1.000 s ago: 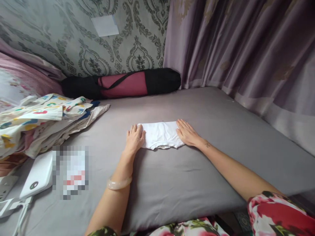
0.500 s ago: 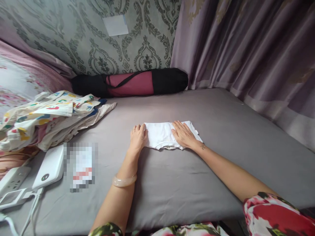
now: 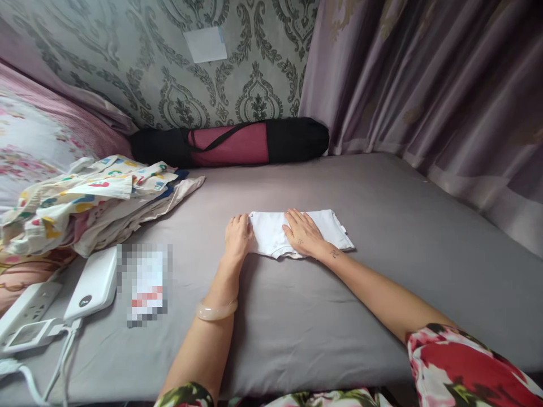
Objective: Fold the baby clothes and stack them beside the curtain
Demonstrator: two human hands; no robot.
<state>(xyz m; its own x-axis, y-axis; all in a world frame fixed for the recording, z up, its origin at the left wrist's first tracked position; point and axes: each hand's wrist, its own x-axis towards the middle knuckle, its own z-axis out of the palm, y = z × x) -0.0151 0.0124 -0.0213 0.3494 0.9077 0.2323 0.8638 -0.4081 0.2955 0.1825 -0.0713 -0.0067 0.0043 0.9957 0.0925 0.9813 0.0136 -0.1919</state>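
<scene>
A folded white shirt [image 3: 271,229] lies on the grey bed sheet, its neckline turned toward me and a small tag at its right edge. At its left end, my left hand [image 3: 238,234] has bent fingers closed on the edge; the thumb is mostly hidden. My right hand [image 3: 303,233] rests flat across the middle of the cloth, palm down with its fingers stretched out. A pale bangle [image 3: 217,310] circles my left forearm.
A pile of clothes [image 3: 97,198] sits on the left. Nearer me are a white power bank [image 3: 93,285], a power strip [image 3: 31,308], cables [image 3: 63,362] and a blurred-out item [image 3: 146,285]. Along the wall lies a black-and-maroon long bag [image 3: 229,144]; purple curtains [image 3: 407,85] hang at right.
My right hand has slid left across the shirt, from near its right end to its middle. My left hand stays at the left edge. The view has shifted slightly.
</scene>
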